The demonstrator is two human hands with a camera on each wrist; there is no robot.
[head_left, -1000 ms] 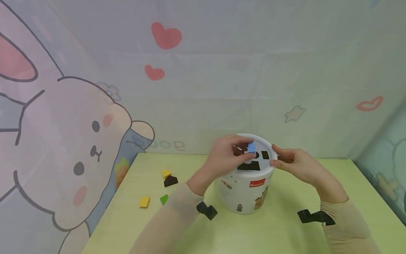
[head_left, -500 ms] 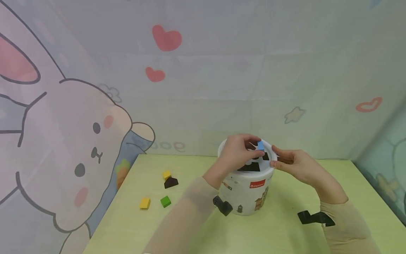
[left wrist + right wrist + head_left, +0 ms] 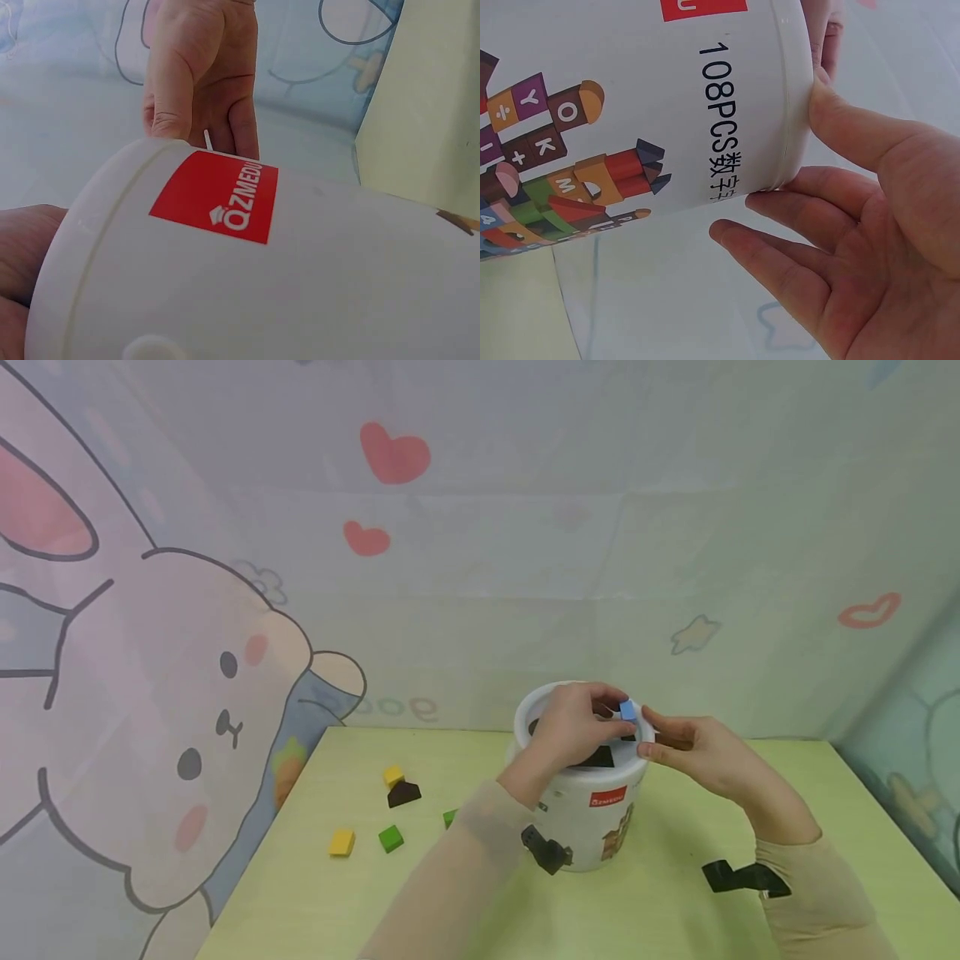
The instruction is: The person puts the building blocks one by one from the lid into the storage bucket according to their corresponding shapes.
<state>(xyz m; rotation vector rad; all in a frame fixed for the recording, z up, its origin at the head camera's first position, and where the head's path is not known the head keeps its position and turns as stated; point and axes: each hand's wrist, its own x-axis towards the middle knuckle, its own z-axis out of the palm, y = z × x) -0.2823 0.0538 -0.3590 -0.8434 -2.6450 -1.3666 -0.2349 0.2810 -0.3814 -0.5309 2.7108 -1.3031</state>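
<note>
In the head view, a white bucket stands upright, its lid cut with dark shaped holes. My left hand reaches across the lid and pinches a small blue block between thumb and fingers. That block is over the lid's right side, close to a hole partly covered by the hand. On the right, my right hand grips the bucket's rim. The right wrist view shows its thumb on the lid edge and some fingers under the side. From the left wrist, the bucket's red label fills the middle, and the blue block is hidden.
Left of the bucket on the pale green table lie a yellow block, a green block, a dark brown block touching another yellow block, and a green piece partly behind the left sleeve. A printed cloth hangs behind.
My left hand has moved right across the lid, carrying the blue block toward the right-hand rim. A green piece has come into view beside the left sleeve. The right hand stays on the rim.
</note>
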